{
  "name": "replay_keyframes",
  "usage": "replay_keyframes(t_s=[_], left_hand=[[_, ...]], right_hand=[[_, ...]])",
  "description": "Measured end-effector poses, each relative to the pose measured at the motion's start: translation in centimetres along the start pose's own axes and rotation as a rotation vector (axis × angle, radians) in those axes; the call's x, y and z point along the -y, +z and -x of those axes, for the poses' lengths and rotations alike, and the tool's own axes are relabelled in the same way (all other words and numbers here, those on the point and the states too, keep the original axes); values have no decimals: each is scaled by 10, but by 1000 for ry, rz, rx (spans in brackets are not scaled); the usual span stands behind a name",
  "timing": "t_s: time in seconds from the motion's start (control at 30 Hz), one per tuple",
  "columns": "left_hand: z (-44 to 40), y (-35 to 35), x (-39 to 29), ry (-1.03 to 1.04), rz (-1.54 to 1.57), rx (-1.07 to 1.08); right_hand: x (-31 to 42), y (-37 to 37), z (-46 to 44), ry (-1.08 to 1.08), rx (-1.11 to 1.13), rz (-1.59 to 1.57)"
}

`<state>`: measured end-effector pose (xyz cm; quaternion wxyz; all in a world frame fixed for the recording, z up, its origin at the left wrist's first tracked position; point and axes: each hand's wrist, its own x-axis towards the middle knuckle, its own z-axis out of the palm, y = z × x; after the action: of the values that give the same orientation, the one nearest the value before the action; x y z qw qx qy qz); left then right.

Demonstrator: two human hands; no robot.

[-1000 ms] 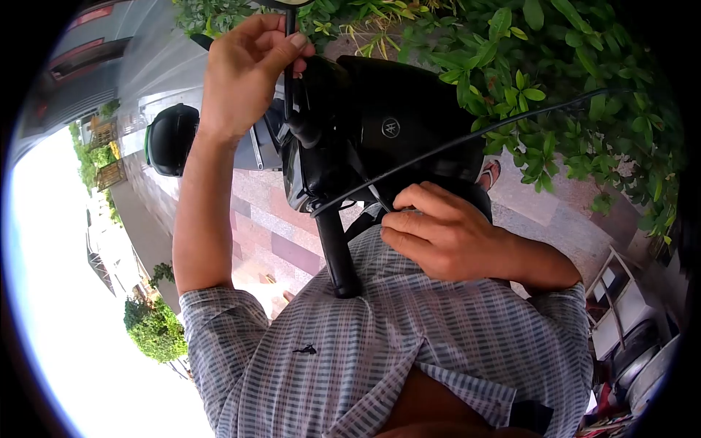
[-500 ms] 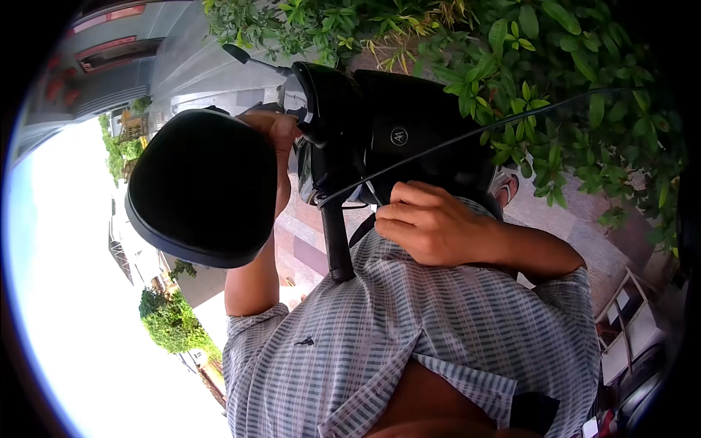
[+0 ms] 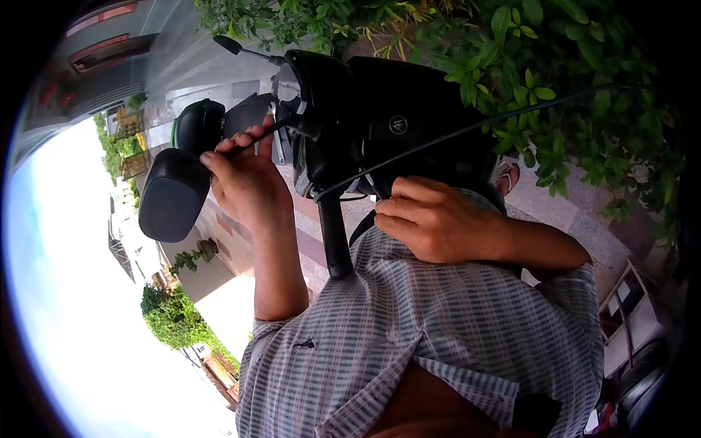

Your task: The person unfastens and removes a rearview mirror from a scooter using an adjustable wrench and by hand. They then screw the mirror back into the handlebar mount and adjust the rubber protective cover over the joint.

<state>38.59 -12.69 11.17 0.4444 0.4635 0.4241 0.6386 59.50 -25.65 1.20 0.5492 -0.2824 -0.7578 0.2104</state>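
My left hand (image 3: pixel 252 182) has its fingers closed round the thin black stem of a scooter's rear-view mirror (image 3: pixel 174 196). The mirror head's dark face is turned towards me. Near my belly, my right hand (image 3: pixel 431 223) is closed, its fingertips curled beside a slim pale rod; what they grip, if anything, is hidden. Between the hands, a black handlebar grip (image 3: pixel 334 237) points at my shirt. Beyond it lies the scooter's glossy black body (image 3: pixel 409 102), bearing a round emblem. From near the grip, a long thin black cable-like line (image 3: pixel 467 128) stretches to the right.
Leafy bushes (image 3: pixel 540 80) crowd the far right side. A second mirror (image 3: pixel 228 44) sticks out from the scooter's far side. Behind my left hand is a rounded black object (image 3: pixel 197 124) with a green edge. Paving shows below, with a sandalled foot (image 3: pixel 507 177).
The mirror head has moved away from my face and turned, looking much smaller. My left hand has come out from behind it, now gripping the stem. My right hand is nearly still.
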Motion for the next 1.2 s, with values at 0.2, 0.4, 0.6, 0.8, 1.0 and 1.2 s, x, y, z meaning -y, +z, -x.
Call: replay_keyframes(t_s=[0.2,0.4,0.6,0.8,1.0,1.2], left_hand=[[-6,22,1,-42,-27,-156],[-9,15,9,22,-41,-143],[-7,-2,6,0,-30,-12],[-2,-5,2,-27,-152,13],[-2,-6,-1,-8,-293,-7],[0,-10,0,-16,-401,-16]], right_hand=[[5,7,1,37,-2,65],[5,2,-2,84,32,7],[7,-61,-59,234,-17,-122],[-59,-39,-145,398,444,44],[-90,7,-173,552,666,-20],[-100,6,-181,504,411,-282]])
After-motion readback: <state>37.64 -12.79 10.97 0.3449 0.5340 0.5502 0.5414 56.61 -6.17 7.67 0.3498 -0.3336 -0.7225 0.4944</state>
